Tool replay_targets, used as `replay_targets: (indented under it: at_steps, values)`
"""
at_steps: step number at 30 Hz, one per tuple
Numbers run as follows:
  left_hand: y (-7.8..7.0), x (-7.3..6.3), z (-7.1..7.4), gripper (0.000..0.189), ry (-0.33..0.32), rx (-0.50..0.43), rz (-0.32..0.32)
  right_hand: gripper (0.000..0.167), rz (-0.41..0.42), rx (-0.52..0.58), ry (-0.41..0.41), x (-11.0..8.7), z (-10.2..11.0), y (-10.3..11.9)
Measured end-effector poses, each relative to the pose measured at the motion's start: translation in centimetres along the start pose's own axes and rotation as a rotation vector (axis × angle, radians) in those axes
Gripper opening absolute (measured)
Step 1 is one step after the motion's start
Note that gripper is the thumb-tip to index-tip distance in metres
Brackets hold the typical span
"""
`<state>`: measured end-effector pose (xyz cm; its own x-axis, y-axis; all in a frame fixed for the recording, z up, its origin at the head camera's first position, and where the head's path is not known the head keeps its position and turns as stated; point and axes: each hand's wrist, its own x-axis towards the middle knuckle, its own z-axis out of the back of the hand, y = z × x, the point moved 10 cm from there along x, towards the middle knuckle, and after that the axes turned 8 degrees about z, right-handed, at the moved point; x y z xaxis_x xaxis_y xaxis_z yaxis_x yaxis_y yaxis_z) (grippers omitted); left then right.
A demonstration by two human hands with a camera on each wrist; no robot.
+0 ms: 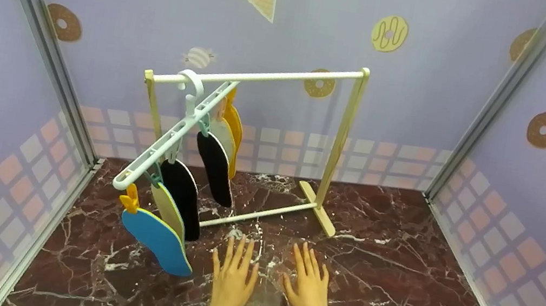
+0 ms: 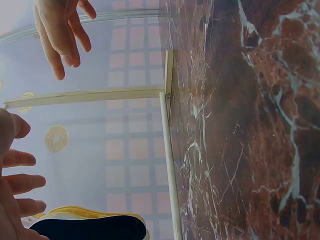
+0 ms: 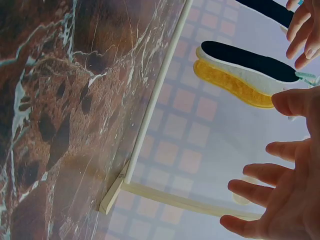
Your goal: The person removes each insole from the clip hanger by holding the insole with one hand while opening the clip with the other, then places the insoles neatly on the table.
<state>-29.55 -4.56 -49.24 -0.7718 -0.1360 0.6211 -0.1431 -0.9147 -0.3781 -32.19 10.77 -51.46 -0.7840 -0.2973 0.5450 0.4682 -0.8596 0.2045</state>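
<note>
My left hand (image 1: pixel 230 288) and right hand (image 1: pixel 310 293) are side by side over the front of the table, fingers straight and spread, holding nothing. In the right wrist view, the right hand (image 3: pixel 295 185) shows the same spread fingers. Left of them a pale clip hanger (image 1: pixel 165 144) hangs by its hook from a rack's rail (image 1: pixel 274 75). Clipped along it are shoe insoles: a blue one (image 1: pixel 157 241) nearest the left hand, a beige one (image 1: pixel 169 210), two black-faced ones, one being this black insole (image 1: pixel 215 168), and a yellow one (image 1: pixel 236 114) at the back.
The rack's wooden right post (image 1: pixel 340 147) stands on a foot (image 1: pixel 317 209), with a low crossbar (image 1: pixel 257 216) running left from it. Dark red marbled table (image 1: pixel 421 286) lies below. Patterned walls with metal corner posts (image 1: pixel 438 184) enclose the back and sides.
</note>
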Motion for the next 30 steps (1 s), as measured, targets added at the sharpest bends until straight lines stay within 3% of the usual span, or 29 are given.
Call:
replay_targets:
  at_steps: [6, 15, 24, 30]
  values:
    - [-0.1, 0.3, 1.0, 0.049, -0.075, -0.049, -0.018, 0.066, 0.034, 0.035, -0.080, 0.0, 0.5, 0.3]
    - [-0.1, 0.9, 3.7, 0.040, -0.255, -0.180, -0.068, 0.065, 0.097, 0.102, -0.247, 0.1, 1.8, 1.1]
    - [0.2, 1.5, 5.9, 0.033, -0.351, -0.325, -0.097, 0.058, 0.095, 0.209, -0.269, 0.4, 1.9, 1.6]
    - [-0.1, 1.5, 7.7, 0.026, -0.456, -0.375, -0.156, 0.057, 0.093, 0.237, -0.266, 0.4, 1.9, 2.0]
